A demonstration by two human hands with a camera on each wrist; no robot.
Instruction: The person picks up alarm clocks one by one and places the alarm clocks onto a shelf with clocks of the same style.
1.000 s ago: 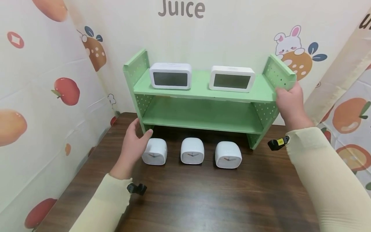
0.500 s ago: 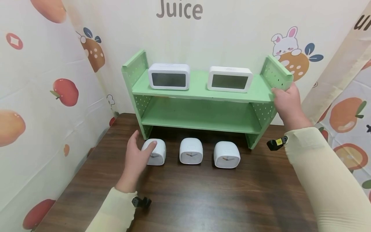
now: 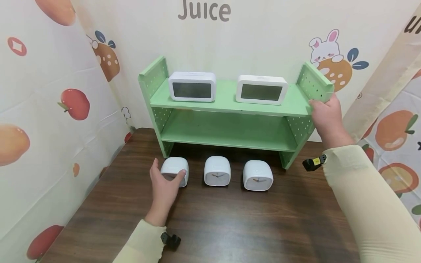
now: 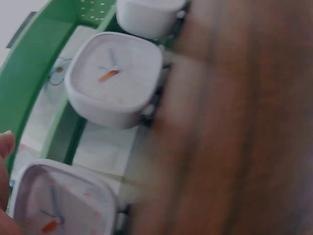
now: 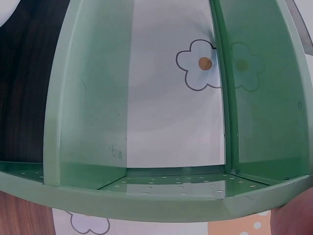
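My left hand [image 3: 165,191] is at the leftmost small white alarm clock [image 3: 175,165], thumb in front of its face and fingers along its left side, with a wide spread between them. In the left wrist view that clock [image 4: 73,208] shows an orange hand, and a bit of my hand [image 4: 6,147] appears beside it. Two matching clocks, a middle one [image 3: 217,170] and a right one [image 3: 258,175], stand in the same row. My right hand [image 3: 329,118] grips the right side panel of a green two-tier shelf [image 3: 227,129]; the right wrist view shows the panel's edge [image 5: 146,208].
Two white digital clocks, a left one [image 3: 192,87] and a right one [image 3: 262,90], stand on the upper tier with dark screens. The shelf stands on a dark wooden table [image 3: 230,226] against a fruit-printed curtain [image 3: 250,36].
My left hand has come away from the shelf's left side, moving down and right to the leftmost clock. My right hand keeps its hold on the shelf.
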